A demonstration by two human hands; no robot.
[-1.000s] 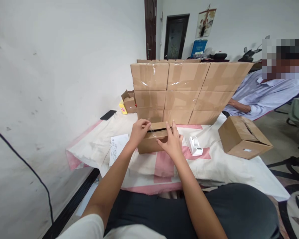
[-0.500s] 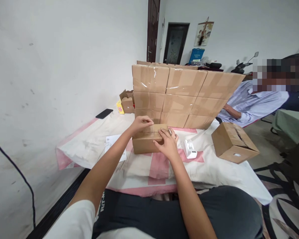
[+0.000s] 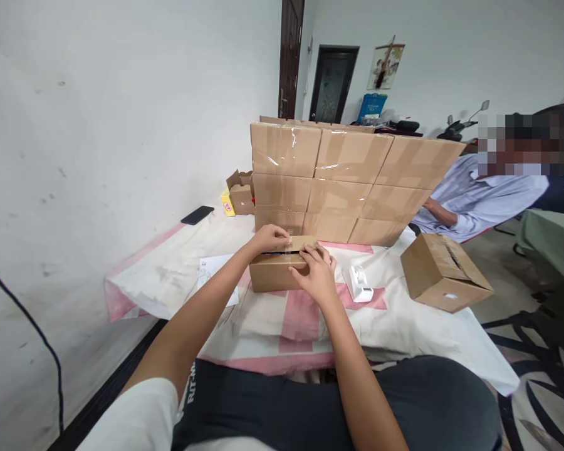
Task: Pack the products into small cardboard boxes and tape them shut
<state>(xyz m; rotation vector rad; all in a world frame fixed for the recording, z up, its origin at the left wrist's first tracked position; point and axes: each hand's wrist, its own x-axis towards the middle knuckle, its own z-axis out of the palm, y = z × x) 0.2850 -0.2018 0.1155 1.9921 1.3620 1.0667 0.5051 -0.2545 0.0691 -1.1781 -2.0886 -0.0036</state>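
Note:
A small cardboard box (image 3: 273, 275) sits on the cloth-covered table in front of me, a dark gap showing between its top flaps. Thumb and fingers of my left hand (image 3: 269, 239) are pinched together above the box's top, at the upper end of a clear strip of tape (image 3: 288, 249). My right hand (image 3: 316, 266) grips the right end of the box, thumb at the front and fingers over the top edge. A white tape dispenser (image 3: 358, 285) stands to the right of that hand. A printed sheet of paper (image 3: 207, 269) lies partly behind my left forearm.
Stacked, taped cardboard boxes (image 3: 343, 181) rise like a wall just behind. Another carton (image 3: 435, 272) stands at the right, near a seated person (image 3: 489, 194). A black phone (image 3: 197, 215) and an open small box (image 3: 242, 197) are at the back left.
The gap between the box's top flaps has widened, and the tape strip stands out more clearly. My left hand is slightly lower in view; my right hand keeps its place.

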